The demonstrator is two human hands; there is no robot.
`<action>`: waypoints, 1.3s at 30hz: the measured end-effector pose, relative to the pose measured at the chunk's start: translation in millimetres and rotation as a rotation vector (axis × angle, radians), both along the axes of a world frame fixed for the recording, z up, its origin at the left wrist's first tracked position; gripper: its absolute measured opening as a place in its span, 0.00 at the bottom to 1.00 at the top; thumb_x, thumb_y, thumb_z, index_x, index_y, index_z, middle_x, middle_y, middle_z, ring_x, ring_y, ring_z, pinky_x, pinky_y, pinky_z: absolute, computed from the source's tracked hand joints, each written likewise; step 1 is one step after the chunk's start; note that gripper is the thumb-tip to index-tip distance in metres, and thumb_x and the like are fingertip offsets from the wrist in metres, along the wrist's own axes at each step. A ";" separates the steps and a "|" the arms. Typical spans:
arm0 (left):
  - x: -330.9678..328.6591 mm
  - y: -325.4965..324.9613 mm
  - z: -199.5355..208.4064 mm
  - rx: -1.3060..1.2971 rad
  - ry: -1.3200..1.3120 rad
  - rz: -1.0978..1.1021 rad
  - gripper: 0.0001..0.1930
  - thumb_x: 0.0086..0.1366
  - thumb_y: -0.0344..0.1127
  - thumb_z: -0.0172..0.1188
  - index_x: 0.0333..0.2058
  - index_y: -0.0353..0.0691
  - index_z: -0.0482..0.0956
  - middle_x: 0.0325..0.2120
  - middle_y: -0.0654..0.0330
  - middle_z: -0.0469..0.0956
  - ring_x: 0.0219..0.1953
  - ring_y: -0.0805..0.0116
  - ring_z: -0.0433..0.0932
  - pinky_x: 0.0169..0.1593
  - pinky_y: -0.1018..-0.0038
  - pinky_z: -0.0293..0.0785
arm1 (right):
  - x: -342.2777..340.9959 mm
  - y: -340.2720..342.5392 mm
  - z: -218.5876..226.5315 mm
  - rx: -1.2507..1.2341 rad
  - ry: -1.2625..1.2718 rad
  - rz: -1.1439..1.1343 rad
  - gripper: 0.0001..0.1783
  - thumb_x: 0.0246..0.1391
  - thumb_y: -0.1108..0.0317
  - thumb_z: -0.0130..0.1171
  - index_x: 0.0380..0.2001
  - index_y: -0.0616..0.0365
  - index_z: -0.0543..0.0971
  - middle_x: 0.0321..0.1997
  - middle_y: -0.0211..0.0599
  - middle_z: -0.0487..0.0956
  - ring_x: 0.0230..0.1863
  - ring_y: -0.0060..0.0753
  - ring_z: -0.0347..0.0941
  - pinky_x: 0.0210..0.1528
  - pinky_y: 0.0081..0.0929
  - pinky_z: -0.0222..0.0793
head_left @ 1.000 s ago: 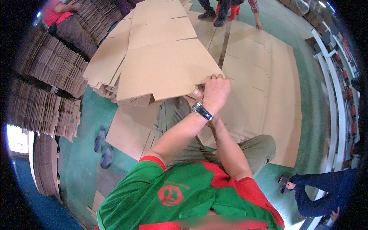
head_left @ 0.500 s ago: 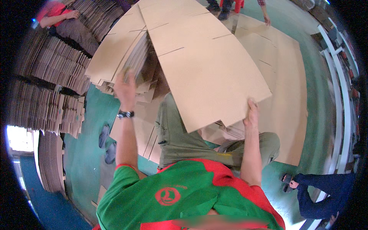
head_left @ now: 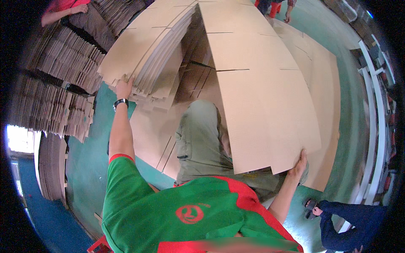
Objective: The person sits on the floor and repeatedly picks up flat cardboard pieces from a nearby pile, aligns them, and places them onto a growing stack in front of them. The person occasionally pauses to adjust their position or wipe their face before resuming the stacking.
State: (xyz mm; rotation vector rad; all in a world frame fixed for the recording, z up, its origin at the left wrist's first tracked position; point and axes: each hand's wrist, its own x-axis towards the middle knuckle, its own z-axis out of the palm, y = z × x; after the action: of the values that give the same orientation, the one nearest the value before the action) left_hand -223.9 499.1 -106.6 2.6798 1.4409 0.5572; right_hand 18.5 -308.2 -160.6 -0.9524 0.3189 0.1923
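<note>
A long tan cardboard sheet (head_left: 261, 114) with cut slots slants across my right knee. My right hand (head_left: 299, 164) pinches its near right corner, thumb on top and the fingers beneath mostly hidden. To the left lies a fanned stack of similar cardboard sheets (head_left: 158, 55), its near ends stepped. My left hand (head_left: 123, 87), with a watch on the wrist, grips the near edge of the stack's top sheet; its fingertips lie over the edge. Between the stack and the held sheet my bent knee (head_left: 200, 122) shows.
More cardboard (head_left: 325, 84) lies flat on the green floor at the right. Tall bundles of cardboard (head_left: 55, 105) stand along the left. A person in red (head_left: 63, 12) sits at the far left; another's dark-clothed legs (head_left: 346, 215) show at lower right. White rails (head_left: 371, 118) run along the right.
The held sheet has swung right and nearer, with my right hand at its corner. My left hand has moved left and forward onto the stack's edge. More of the stack and my knee now show.
</note>
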 end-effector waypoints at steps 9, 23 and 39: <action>9.8 35.7 -3.4 0.011 0.189 0.042 0.28 0.64 0.56 0.56 0.44 0.31 0.80 0.45 0.36 0.78 0.48 0.42 0.78 0.52 0.52 0.73 | -15.9 4.5 10.0 -0.003 0.007 -0.095 0.24 0.64 0.60 0.54 0.56 0.65 0.69 0.57 0.46 0.75 0.57 0.42 0.73 0.58 0.41 0.72; 9.3 58.4 27.6 0.452 0.362 -0.519 0.07 0.65 0.29 0.48 0.36 0.37 0.76 0.33 0.45 0.80 0.38 0.44 0.80 0.40 0.53 0.76 | -11.9 26.0 25.3 -0.062 0.018 -0.330 0.24 0.61 0.67 0.60 0.57 0.68 0.68 0.56 0.42 0.75 0.57 0.37 0.72 0.58 0.34 0.71; 65.2 -52.8 158.7 0.900 0.286 -0.550 0.11 0.72 0.42 0.50 0.39 0.40 0.73 0.28 0.53 0.78 0.30 0.54 0.80 0.30 0.63 0.77 | 66.3 66.3 -65.6 -0.221 0.140 -0.552 0.14 0.59 0.75 0.57 0.49 0.63 0.74 0.44 0.38 0.79 0.43 0.31 0.75 0.44 0.30 0.72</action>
State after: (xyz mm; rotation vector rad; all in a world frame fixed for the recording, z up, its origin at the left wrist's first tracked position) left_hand -158.7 446.3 52.1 3.7493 0.4086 0.9584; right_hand 84.8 -241.9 -226.3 -1.0346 0.7287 -0.2887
